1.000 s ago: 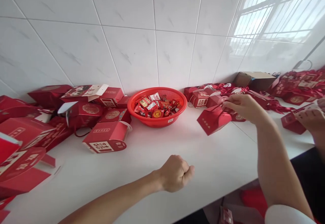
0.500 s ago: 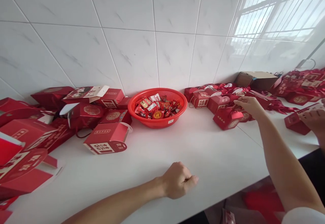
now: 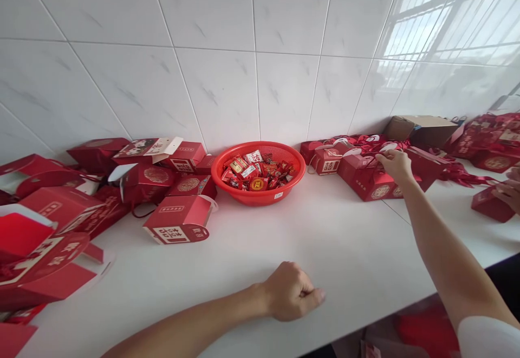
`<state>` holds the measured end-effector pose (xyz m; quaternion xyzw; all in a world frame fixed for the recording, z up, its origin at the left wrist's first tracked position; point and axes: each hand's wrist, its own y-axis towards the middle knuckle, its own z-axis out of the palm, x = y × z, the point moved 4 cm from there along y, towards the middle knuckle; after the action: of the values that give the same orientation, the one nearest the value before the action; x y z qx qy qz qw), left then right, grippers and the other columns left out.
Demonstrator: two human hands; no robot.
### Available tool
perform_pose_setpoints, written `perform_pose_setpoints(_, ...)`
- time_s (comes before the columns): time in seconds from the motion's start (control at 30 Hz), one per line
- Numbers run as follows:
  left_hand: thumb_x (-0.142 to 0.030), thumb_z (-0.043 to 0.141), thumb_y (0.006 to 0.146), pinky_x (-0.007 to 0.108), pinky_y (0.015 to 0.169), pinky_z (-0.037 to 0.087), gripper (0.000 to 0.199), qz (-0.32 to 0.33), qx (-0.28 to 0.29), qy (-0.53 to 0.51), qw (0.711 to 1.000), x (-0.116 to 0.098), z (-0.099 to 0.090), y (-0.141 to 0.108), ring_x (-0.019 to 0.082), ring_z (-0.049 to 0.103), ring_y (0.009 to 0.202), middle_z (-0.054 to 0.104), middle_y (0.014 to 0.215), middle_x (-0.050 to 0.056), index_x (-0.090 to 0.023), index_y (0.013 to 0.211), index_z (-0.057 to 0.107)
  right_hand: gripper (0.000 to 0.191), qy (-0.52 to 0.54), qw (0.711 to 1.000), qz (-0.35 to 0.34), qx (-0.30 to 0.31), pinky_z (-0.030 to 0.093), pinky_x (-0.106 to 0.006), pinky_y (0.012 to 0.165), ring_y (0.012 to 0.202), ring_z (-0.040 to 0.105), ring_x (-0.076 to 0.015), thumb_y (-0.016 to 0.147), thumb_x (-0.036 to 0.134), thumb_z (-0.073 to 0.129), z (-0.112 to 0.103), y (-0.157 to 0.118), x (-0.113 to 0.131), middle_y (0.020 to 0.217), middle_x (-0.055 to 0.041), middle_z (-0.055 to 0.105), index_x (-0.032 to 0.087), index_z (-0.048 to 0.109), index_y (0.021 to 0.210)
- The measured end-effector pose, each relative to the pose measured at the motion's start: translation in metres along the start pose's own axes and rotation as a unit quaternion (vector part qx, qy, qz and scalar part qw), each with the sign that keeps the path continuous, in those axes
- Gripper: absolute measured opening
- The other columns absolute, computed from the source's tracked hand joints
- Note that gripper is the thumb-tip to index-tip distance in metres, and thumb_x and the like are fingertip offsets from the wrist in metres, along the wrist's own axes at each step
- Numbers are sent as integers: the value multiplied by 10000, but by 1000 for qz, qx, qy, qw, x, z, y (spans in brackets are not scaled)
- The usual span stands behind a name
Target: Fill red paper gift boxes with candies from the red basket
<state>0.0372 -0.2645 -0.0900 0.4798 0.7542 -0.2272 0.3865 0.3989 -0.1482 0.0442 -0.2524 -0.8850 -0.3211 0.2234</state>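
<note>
My left hand (image 3: 293, 292) rests as a closed fist on the white table (image 3: 244, 249), and nothing shows in it. Over on the right, my right hand (image 3: 395, 164) has its fingers closed at the top of a red candy box (image 3: 363, 183) with a round gold emblem. That box stands on the table against other red boxes, one with a pale label (image 3: 327, 167). The fingers hide part of its top. Between the hands, farther back, sits a red plastic basket (image 3: 260, 200) holding wrapped candies (image 3: 257, 171).
Several red boxes crowd the left side, the nearest (image 3: 179, 220) with its flap open. A brown carton (image 3: 422, 129) stands at the back right beside more red boxes and ribbons (image 3: 459, 174). Another person's hand (image 3: 509, 190) touches a red box (image 3: 491, 203) at the right edge.
The box at my right hand has moved back against its neighbours and now sits flush in the row. My left fist stays in place. The view has shifted slightly left.
</note>
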Motion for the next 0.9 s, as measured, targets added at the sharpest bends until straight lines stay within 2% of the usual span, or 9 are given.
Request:
perform_pose_setpoints(0.17,-213,566,862,297,524,175,534,5,6,1,1000,0,1,1,94,145,484,139,471,-79,-177,483,192,162,-61,996,57,42,454,-376,822,894,608,-277,844,311,625,1,-16,9,918,-156,700,181,588,754)
perform_pose_setpoints(0.33,-249,567,847,300,523,181,534,0,5,-2,1000,0,3,0,102,142,483,129,458,-76,-179,465,199,413,-125,990,60,33,439,-499,907,1197,518,-425,880,411,568,-6,-40,22,1281,-308,590,89,630,1130)
perform_pose_setpoints(0.4,-282,560,850,297,530,190,539,1,6,-4,1000,0,3,1,105,153,485,137,453,-75,-179,465,198,440,-135,990,26,17,444,-517,925,1224,516,-437,891,389,538,-6,-51,27,1307,-317,577,76,625,1187)
perform_pose_setpoints(0.47,-336,554,862,293,535,203,549,4,19,-11,1000,-1,2,2,106,175,486,160,452,-72,-178,470,204,359,-97,994,-42,5,468,-498,914,1172,572,-406,875,343,525,1,-64,34,1237,-271,634,118,658,1120)
perform_pose_setpoints(0.57,-429,567,875,285,543,236,567,20,57,-18,998,-11,-11,4,106,240,496,227,472,-66,-181,491,231,205,31,982,-179,49,528,-422,814,912,677,-306,814,316,560,24,-95,53,990,-148,715,195,667,941)
perform_pose_setpoints(0.63,-439,561,896,282,559,269,551,44,60,-1,997,-25,-35,0,106,310,519,307,506,-54,-188,512,257,172,118,950,-270,104,546,-364,720,766,685,-243,838,339,564,42,-124,71,895,-93,713,216,658,913)
perform_pose_setpoints(0.73,-385,539,934,281,603,311,485,29,-15,84,996,-45,-94,-18,113,380,571,391,574,-34,-198,553,304,168,197,902,-354,147,555,-320,690,718,688,-185,939,310,510,62,-171,96,970,-95,721,212,646,942)
perform_pose_setpoints(0.83,-414,528,949,264,644,352,363,-110,-149,203,961,-46,-160,-50,133,503,660,562,723,-9,-195,662,490,178,234,866,-400,188,574,-315,706,735,702,-171,983,255,468,73,-208,109,1046,-116,714,210,640,976)
perform_pose_setpoints(0.9,-385,547,931,271,683,385,264,-240,-225,292,898,-35,-193,-75,174,585,756,633,845,20,-199,745,556,179,235,855,-412,210,584,-323,700,743,708,-174,988,235,460,78,-222,109,1073,-123,709,215,637,975)
